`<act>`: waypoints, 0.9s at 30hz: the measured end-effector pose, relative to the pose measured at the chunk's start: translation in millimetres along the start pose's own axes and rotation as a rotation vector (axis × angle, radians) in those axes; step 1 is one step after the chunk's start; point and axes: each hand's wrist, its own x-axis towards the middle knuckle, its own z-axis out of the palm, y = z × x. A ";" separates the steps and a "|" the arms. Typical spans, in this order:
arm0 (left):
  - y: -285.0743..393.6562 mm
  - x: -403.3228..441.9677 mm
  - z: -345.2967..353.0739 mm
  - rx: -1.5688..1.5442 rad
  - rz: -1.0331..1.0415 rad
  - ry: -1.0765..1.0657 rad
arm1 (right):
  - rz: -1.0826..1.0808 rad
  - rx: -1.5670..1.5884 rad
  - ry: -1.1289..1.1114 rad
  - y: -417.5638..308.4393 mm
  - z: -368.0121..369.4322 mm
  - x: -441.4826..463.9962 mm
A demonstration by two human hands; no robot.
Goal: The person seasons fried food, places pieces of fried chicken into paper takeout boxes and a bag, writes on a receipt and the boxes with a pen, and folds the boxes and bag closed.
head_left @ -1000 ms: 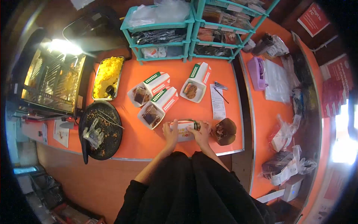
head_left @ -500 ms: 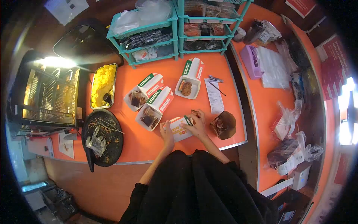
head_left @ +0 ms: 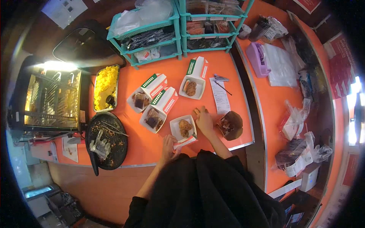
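An open paper takeaway box (head_left: pixel 173 124) holds a piece of fried chicken (head_left: pixel 185 128), its printed lid (head_left: pixel 186 141) folded back towards me. My left hand (head_left: pixel 169 147) has its fingers closed at the left edge of that lid. Just right of the box is my right hand (head_left: pixel 204 121), low over the table and apart from the box. Its fingers are bent around a small brownish thing that I cannot make out. A brown carton (head_left: pixel 237 131) with dark pieces of food inside stands right beside this hand.
Three more open boxes with food, one of them a chicken box (head_left: pixel 191 95), stand further back. A receipt (head_left: pixel 219 97) lies at the right. On the left are a black pan (head_left: pixel 118 152) with tongs and a plastic glove, a tray of yellow food (head_left: pixel 104 87) and a lit warmer (head_left: pixel 51 100).
The box in front of me was closed under both hands; now its lid is open and the chicken shows. My right hand has moved off it to the right, my left hand slightly down.
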 end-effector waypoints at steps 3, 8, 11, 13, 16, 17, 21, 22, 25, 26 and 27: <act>-4.7 -7.0 8.3 -0.077 -0.117 0.068 | -0.053 0.497 -0.241 -13.5 -39.3 -8.0; 19.6 13.0 27.2 -0.396 -0.500 0.370 | -0.392 0.984 -0.287 -21.2 -52.5 -55.2; -29.0 7.3 52.3 -0.309 -0.583 0.376 | -0.188 0.982 -0.216 -16.9 -37.5 -64.1; -27.2 20.6 66.9 -0.272 -0.682 0.416 | -0.117 0.877 -0.117 -12.5 -21.3 -58.8; -33.9 31.4 83.4 -0.208 -0.826 0.492 | 0.050 0.709 0.136 -12.9 7.7 -44.7; -38.5 28.7 82.6 -0.457 -0.952 0.466 | 0.026 0.640 0.230 -15.0 9.8 -40.9; -60.6 19.1 83.2 -0.635 -1.041 0.367 | 0.111 0.710 0.165 -14.4 6.9 -37.7; -61.9 15.5 83.5 -0.636 -1.041 0.367 | 0.110 0.709 0.165 -14.3 7.2 -36.3; -50.7 18.2 71.3 -0.493 -0.980 0.216 | -0.001 0.568 0.271 -9.7 27.5 -36.2; -56.1 18.9 70.1 -0.364 -0.787 0.151 | -0.005 0.404 0.290 -12.5 31.5 -40.6; -60.3 18.8 69.5 -0.236 -0.591 0.086 | -0.009 0.240 0.308 -14.1 34.4 -42.2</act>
